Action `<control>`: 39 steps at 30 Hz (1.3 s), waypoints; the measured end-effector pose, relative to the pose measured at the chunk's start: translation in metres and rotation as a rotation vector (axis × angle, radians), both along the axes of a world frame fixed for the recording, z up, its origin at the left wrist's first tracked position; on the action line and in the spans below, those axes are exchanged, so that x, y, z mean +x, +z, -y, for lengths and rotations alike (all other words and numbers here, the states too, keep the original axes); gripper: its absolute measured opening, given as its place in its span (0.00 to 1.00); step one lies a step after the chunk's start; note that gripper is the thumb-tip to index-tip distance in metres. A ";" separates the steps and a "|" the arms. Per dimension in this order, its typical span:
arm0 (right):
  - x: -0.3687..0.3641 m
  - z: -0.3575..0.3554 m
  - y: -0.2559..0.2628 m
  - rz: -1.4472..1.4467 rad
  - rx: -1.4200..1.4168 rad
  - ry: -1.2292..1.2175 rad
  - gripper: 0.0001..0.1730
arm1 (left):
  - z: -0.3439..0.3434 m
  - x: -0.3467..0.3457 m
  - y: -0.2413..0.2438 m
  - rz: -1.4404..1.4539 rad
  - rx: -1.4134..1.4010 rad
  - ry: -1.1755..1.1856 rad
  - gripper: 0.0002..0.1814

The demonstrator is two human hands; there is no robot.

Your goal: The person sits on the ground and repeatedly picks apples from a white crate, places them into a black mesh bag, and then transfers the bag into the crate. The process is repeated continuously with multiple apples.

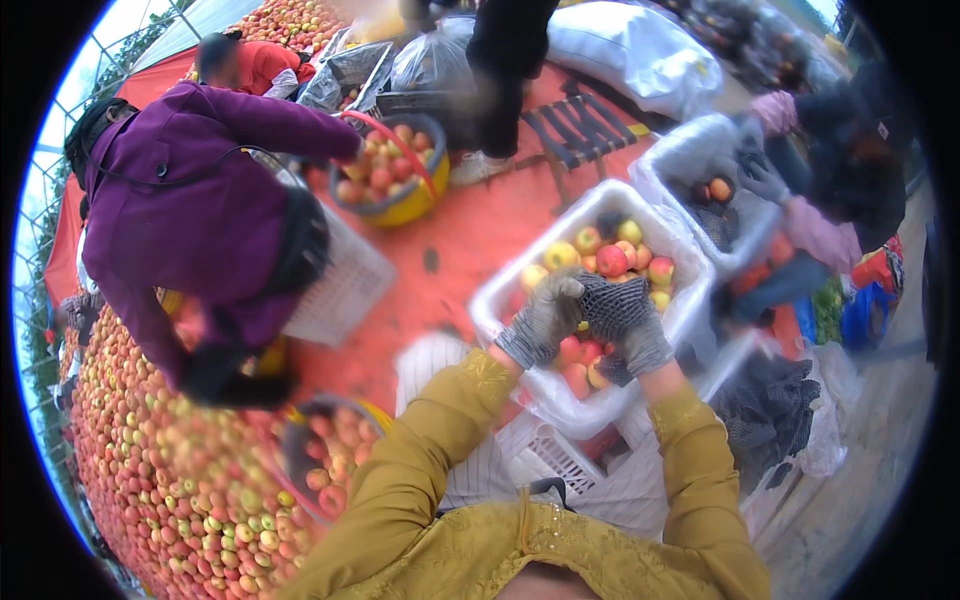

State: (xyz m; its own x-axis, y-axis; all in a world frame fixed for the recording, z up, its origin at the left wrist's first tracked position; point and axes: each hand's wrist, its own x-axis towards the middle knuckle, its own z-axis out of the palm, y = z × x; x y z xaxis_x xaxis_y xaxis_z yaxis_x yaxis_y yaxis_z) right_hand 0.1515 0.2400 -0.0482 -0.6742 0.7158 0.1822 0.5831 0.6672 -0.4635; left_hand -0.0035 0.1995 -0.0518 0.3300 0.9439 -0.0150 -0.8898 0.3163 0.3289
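Note:
Both my hands wear grey knit gloves and meet above a white crate [480, 300] lined with clear plastic and filled with red and yellow apples [612, 260]. Stretched between them is a dark foam net sleeve [613, 306]. My left hand [546, 311] pinches its left end with the fingertips. On the right side, my right hand [643, 337] is partly covered by the netting and holds it. Whether an apple is inside the net cannot be told. Another piece of dark netting [615, 369] lies on the apples just below my hands.
Dark nets [765, 409] lie heaped at my right. A co-worker in dark gloves [761, 176] works at another lined crate [675, 142]. At left, a co-worker in a purple coat [187, 195] bends beside apple baskets [390, 214] and a large apple pile [187, 465]. A folding stool [581, 131] stands ahead.

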 end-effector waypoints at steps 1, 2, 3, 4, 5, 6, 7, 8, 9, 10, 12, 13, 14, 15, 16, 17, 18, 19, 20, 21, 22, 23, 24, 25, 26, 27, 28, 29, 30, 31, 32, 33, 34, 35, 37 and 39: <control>-0.005 0.005 0.017 0.322 0.371 0.070 0.17 | 0.005 0.004 0.006 0.011 -0.021 -0.075 0.15; 0.005 0.004 0.012 0.196 0.449 0.089 0.19 | 0.010 0.008 0.008 0.023 -0.042 -0.151 0.16; 0.014 0.002 0.007 -0.005 0.369 0.020 0.20 | 0.016 0.015 0.009 0.044 -0.070 -0.235 0.17; 0.022 -0.001 0.001 -0.222 0.296 -0.027 0.21 | 0.020 0.021 0.007 0.047 -0.123 -0.355 0.20; 0.031 -0.012 -0.010 -0.268 0.255 -0.113 0.21 | 0.021 0.025 0.006 0.026 -0.078 -0.392 0.22; 0.038 -0.024 -0.023 -0.327 0.211 -0.189 0.20 | 0.019 0.029 -0.001 -0.005 -0.090 -0.361 0.23; 0.038 -0.018 -0.016 -0.218 0.262 -0.131 0.18 | 0.016 0.022 -0.003 -0.072 -0.071 -0.365 0.23; 0.036 -0.010 -0.006 -0.122 0.321 -0.061 0.16 | 0.013 0.017 0.005 -0.045 0.009 -0.348 0.23; 0.018 0.001 0.015 -0.006 0.475 0.003 0.15 | 0.010 0.011 0.012 -0.149 0.069 -0.247 0.23; 0.002 -0.004 0.009 -0.083 0.196 -0.010 0.17 | 0.003 0.006 0.016 -0.222 0.152 -0.193 0.23; -0.022 -0.012 -0.006 -0.067 0.412 -0.148 0.12 | -0.006 0.001 0.022 -0.292 0.245 -0.079 0.23; -0.026 -0.013 -0.010 -0.029 0.445 -0.173 0.14 | -0.009 -0.002 0.026 -0.290 0.257 -0.038 0.23; -0.027 -0.017 -0.014 -0.162 0.295 -0.110 0.17 | -0.006 -0.005 0.033 -0.184 0.214 -0.105 0.21; -0.032 -0.021 -0.016 -0.303 0.147 -0.039 0.21 | -0.001 -0.003 0.034 -0.173 0.167 -0.089 0.19; -0.038 -0.020 -0.007 -0.160 0.117 -0.051 0.21 | 0.002 0.003 0.034 -0.163 0.119 -0.066 0.17; -0.042 -0.018 0.005 -0.017 0.090 -0.061 0.20 | 0.004 0.005 0.033 -0.153 0.072 -0.042 0.15; -0.047 -0.015 0.026 0.128 0.065 -0.070 0.20 | 0.000 -0.001 0.033 -0.166 0.057 -0.101 0.13; -0.051 -0.012 0.048 0.278 0.044 -0.081 0.19 | -0.004 -0.005 0.031 -0.131 0.074 -0.088 0.12; -0.047 -0.017 0.027 0.276 0.030 -0.129 0.21 | -0.008 -0.009 0.030 -0.097 0.092 -0.074 0.10; -0.026 -0.027 -0.022 0.248 -0.008 -0.263 0.22 | -0.014 -0.008 0.032 -0.041 0.120 -0.094 0.09; -0.009 -0.052 -0.085 0.162 -0.096 -0.410 0.23 | -0.014 -0.012 0.043 -0.124 0.137 -0.137 0.25; -0.010 -0.059 -0.125 0.090 -0.197 -0.480 0.25 | -0.015 -0.023 0.041 -0.098 0.110 -0.074 0.24; -0.008 -0.048 -0.145 0.106 -0.219 -0.541 0.26 | -0.019 -0.031 0.038 -0.051 0.085 -0.039 0.23; -0.021 -0.014 -0.104 0.184 -0.369 -0.536 0.31 | -0.020 -0.037 0.033 -0.010 0.055 0.007 0.23; -0.022 -0.001 -0.109 0.324 -0.249 -0.461 0.31 | -0.022 -0.035 0.034 -0.016 0.051 0.102 0.20; -0.022 0.010 -0.122 0.458 -0.133 -0.377 0.31 | -0.023 -0.035 0.032 -0.027 0.037 0.128 0.20; -0.020 0.014 -0.139 0.417 -0.073 -0.398 0.31 | -0.023 -0.036 0.030 -0.041 0.027 0.157 0.19; -0.019 0.017 -0.155 0.376 -0.013 -0.418 0.31 | -0.024 -0.037 0.027 -0.055 0.017 0.186 0.19; -0.021 0.017 -0.159 0.330 0.047 -0.439 0.31 | -0.025 -0.037 0.026 -0.038 0.015 0.178 0.18; -0.020 0.012 -0.161 0.306 -0.046 -0.433 0.32 | -0.025 -0.039 0.024 -0.027 0.014 0.182 0.18; -0.017 0.006 -0.162 0.282 -0.138 -0.426 0.33 | -0.026 -0.041 0.020 -0.016 0.013 0.186 0.18; -0.017 0.001 -0.157 0.258 -0.229 -0.420 0.33 | -0.027 -0.041 0.016 -0.004 0.014 0.188 0.18; -0.018 0.009 -0.122 0.129 -0.329 -0.482 0.33 | -0.030 -0.044 0.011 -0.008 0.027 0.191 0.18; -0.017 0.007 -0.110 -0.043 -0.525 -0.498 0.33 | -0.031 -0.048 0.006 -0.013 0.040 0.193 0.19; -0.006 0.001 -0.092 -0.392 -0.903 -0.532 0.32 | -0.037 -0.057 -0.012 -0.112 -0.074 0.247 0.17; 0.002 -0.007 -0.076 -0.658 -1.178 -0.468 0.32 | -0.045 -0.068 -0.031 -0.322 -0.330 0.372 0.14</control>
State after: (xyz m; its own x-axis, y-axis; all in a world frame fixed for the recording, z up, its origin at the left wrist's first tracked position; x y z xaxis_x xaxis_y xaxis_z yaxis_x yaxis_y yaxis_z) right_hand 0.1535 0.2473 -0.1238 -0.3655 0.7956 -0.4832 0.1029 -0.4814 -0.8704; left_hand -0.0718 0.2445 -0.0828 -0.0924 0.9238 -0.3715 -0.8321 0.1332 0.5384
